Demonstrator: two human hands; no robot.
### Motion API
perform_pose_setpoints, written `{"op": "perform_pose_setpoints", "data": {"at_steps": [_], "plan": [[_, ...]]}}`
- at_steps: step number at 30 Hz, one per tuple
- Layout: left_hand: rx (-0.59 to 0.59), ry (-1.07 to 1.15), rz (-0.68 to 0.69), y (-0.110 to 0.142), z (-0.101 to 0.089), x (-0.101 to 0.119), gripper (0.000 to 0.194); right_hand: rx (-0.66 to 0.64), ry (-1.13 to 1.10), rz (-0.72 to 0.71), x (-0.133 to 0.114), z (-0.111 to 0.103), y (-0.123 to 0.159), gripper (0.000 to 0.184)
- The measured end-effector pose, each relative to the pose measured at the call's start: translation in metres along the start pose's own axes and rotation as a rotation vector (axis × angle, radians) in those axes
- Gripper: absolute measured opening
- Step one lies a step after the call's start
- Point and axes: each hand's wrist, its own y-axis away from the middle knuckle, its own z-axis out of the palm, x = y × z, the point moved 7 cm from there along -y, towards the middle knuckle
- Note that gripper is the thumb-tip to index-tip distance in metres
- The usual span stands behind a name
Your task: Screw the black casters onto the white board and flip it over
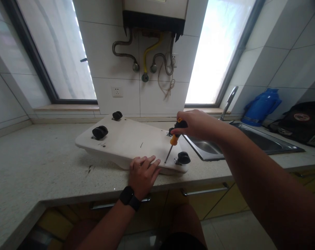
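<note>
A white board (128, 133) with black caster wheels on its upper face lies on the countertop. My right hand (190, 121) grips the black and yellow handle of a screwdriver (174, 139). Its shaft slants down, and the tip meets the board near the right front caster (184, 158). My left hand (145, 170) lies flat over the board's front edge, fingers spread, just left of the screwdriver tip. Two more casters, one at the back left (117, 115) and one at the front left (100, 132), stand up from the board. The right rear caster is partly hidden behind my right hand.
A steel sink (261, 135) with a tap (229, 102) is set into the speckled countertop (43, 159) at right. Beyond it stand a blue thermos jug (261, 106) and a black bag (303, 121). A water heater (154, 15) with hoses hangs on the wall.
</note>
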Motion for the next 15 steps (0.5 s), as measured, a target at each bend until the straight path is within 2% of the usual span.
{"op": "perform_pose_setpoints", "data": {"at_steps": [2, 5, 7, 11, 15], "plan": [[-0.001, 0.006, -0.002, 0.0, 0.0, 0.0, 0.029, -0.075, 0.035, -0.022, 0.0, 0.0, -0.001, 0.049], [0.011, 0.02, -0.007, 0.0, 0.0, 0.0, 0.03, -0.227, -0.015, -0.189, -0.002, 0.003, 0.001, 0.043], [0.025, 0.027, -0.007, 0.0, -0.001, 0.0, 0.03, -0.283, -0.073, -0.262, 0.0, 0.005, 0.003, 0.037], [0.042, 0.042, -0.011, 0.0, -0.002, 0.001, 0.029, -0.295, -0.054, -0.226, 0.007, 0.008, 0.001, 0.027], [0.045, 0.041, -0.011, -0.001, -0.002, 0.001, 0.029, -0.279, -0.006, -0.201, 0.003, 0.009, -0.006, 0.023]]}}
